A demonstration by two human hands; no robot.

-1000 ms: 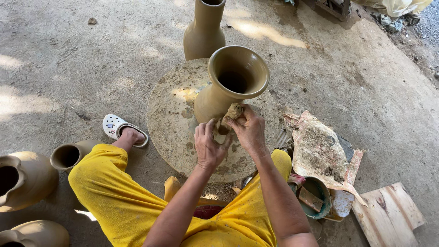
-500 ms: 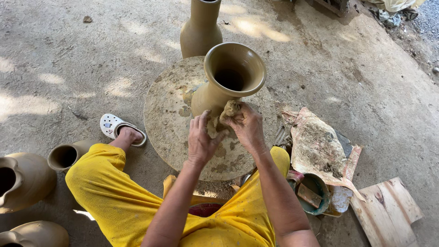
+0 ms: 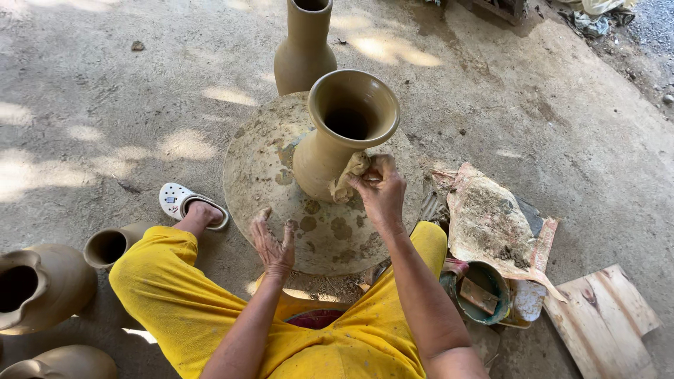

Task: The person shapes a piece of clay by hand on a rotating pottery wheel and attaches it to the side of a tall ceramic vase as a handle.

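From my remote seat I take the tall, wet, tan clay vase with a flared trumpet mouth [image 3: 337,140] as my landmark; it stands upright near the middle of a round, clay-smeared turning disc [image 3: 281,203] set low on the ground. My right hand [image 3: 379,188] is at the near right side of the vase's lower body, fingers pinched closed around a small crumpled lump of tan cloth or clay [image 3: 351,175] that presses against the vase wall; I cannot tell which of the two the lump is. My left hand [image 3: 274,242] lies nearer me than the vase, fingers spread wide and holding nothing, resting on the disc's near edge, well apart from the vase itself.

Beyond the vase, just past the disc's far rim, stands a second tan clay vessel with a narrow neck [image 3: 303,49]; left of the vase, a foot in a white perforated clog [image 3: 186,203] rests on the bare earth floor [image 3: 105,105]; further left and nearer me sit a small open clay pot [image 3: 109,245] and a larger round clay jar [image 3: 42,284]. Right of the vase lies a stained, crumpled sheet [image 3: 491,221]; nearer me than that, a green bowl holding a wooden block [image 3: 481,291]; further right, a pale wooden board [image 3: 604,319]. Yellow trousers [image 3: 182,302] cover my legs below the disc.
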